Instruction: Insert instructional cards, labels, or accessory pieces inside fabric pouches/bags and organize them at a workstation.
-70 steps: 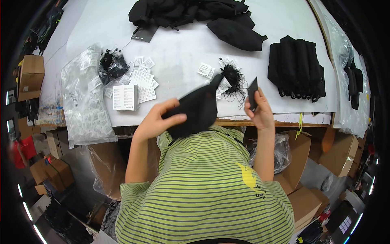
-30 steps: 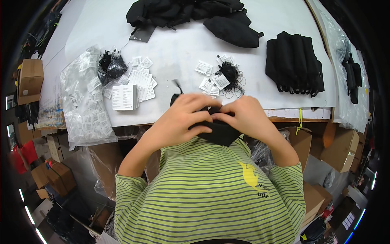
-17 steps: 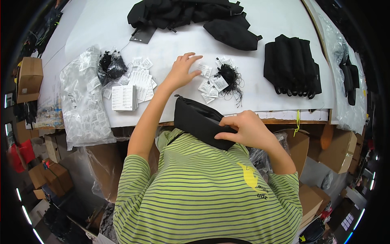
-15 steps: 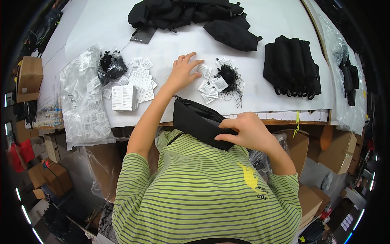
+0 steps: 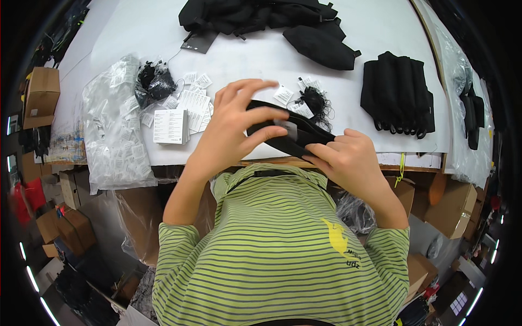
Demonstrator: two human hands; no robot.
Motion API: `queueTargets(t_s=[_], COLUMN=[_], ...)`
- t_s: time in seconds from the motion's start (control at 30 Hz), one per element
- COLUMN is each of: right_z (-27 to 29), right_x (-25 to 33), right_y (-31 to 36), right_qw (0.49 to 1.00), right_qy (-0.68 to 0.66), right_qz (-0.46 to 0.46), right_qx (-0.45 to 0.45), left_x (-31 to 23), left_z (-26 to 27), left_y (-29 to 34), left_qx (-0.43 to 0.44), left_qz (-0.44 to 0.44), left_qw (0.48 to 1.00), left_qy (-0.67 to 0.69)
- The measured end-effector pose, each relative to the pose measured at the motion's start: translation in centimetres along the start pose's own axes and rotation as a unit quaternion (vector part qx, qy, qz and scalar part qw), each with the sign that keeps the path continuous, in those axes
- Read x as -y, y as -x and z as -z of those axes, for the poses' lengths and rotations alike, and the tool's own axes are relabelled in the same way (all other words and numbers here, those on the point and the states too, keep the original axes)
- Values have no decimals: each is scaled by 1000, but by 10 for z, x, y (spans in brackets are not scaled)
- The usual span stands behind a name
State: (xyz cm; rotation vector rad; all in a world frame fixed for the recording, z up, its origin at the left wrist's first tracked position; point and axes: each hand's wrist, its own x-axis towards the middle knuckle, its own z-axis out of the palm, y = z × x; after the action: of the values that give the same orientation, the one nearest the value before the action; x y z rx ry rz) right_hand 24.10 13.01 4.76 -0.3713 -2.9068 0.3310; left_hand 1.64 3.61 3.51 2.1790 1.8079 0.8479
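Observation:
My right hand grips one end of a black zippered pouch, its thumb and fingers pinching the fabric. The pouch is tilted above the table's near edge, its mouth parted. My left hand is at the pouch's other end, partly covering it. Its fingers are spread and somewhat blurred, thumb and forefinger apart beside the opening. A small whitish patch shows in the mouth by the thumb tip; I cannot make out what it is. Just beyond lie white tags and a tangle of black strings.
A stack of white printed cards stands left, near a clear bag of labels and a bagged black bundle. Black pouches are heaped at the back; folded black ones lie right. Cardboard boxes stand below the table.
My left hand has come back from the tags to the pouch's opening. The pouch has been raised away from my body toward the table, with my right hand still gripping it.

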Motion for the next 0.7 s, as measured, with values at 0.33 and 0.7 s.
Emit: queueTargets(t_s=[0.33, 0.7], right_z=[-6, -37], right_x=[16, 19], right_y=[-20, -8], right_qw=[989, 936], right_qy=[-54, -244], right_qz=[5, -174], right_qx=[-141, -183], left_x=[10, -13], left_z=[-103, -79], left_y=[63, 27], left_qx=[-105, -272], left_qz=[268, 373], left_qw=[459, 490], left_qy=[841, 739])
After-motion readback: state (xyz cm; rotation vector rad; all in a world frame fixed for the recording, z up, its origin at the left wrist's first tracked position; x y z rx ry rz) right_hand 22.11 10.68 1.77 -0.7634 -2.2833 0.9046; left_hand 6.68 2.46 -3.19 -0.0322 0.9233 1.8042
